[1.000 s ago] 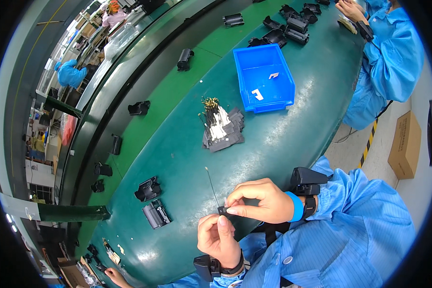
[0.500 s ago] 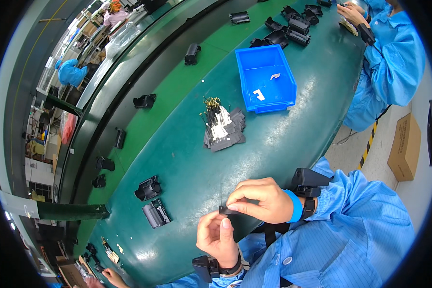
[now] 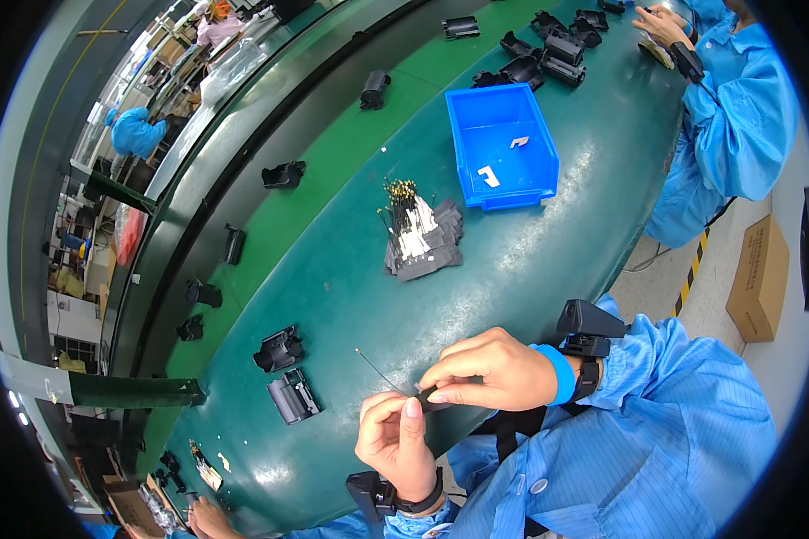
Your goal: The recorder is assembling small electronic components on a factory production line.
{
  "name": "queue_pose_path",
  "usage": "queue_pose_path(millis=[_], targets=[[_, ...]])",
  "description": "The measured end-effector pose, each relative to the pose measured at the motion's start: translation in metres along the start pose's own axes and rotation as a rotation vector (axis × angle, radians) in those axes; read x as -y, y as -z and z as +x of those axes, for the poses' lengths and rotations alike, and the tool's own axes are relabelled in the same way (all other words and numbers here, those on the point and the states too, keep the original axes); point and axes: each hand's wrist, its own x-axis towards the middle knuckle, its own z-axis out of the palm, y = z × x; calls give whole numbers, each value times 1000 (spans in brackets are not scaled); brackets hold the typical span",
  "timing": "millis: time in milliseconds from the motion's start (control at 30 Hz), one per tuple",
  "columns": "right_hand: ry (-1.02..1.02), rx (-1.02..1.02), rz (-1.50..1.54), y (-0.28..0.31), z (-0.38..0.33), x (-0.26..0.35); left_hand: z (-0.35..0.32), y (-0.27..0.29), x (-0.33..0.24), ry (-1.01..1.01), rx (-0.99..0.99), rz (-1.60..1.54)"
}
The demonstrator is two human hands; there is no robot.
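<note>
Over the near part of the green table [image 3: 360,314], my two hands meet at a small dark flat antenna patch [image 3: 431,398]. A thin black wire with a gold-coloured tip [image 3: 379,369] sticks out from it toward the upper left. My right hand [image 3: 499,370] pinches the patch between thumb and fingers. At its other end, my left hand [image 3: 395,442] closes thumb and forefinger where the wire comes out. Fingers cover most of the patch. A pile of similar antennas [image 3: 422,238], with black patches, white pieces and gold-tipped wires, lies beyond my hands.
Two black plastic housings [image 3: 293,397] lie left of my hands. A blue bin [image 3: 503,148] holds white pieces. More housings [image 3: 557,54] sit at the far end; several ride a green belt [image 3: 333,135]. Co-workers' hands show at upper right [image 3: 661,27] and lower left [image 3: 208,516].
My left hand has shifted slightly left, and the wire now points to the upper left, more visible. Housings on the belt have moved up and right. The lower-left co-worker's hand has moved.
</note>
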Motion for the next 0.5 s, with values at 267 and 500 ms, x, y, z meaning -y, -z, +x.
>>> queue_pose_path(millis=[267,500], targets=[[-101,17,8,2,3,3,2,-4,-1,41,-34,-111],[-92,6,81,-1,4,3,4,-3,-4,113,-10,-180]])
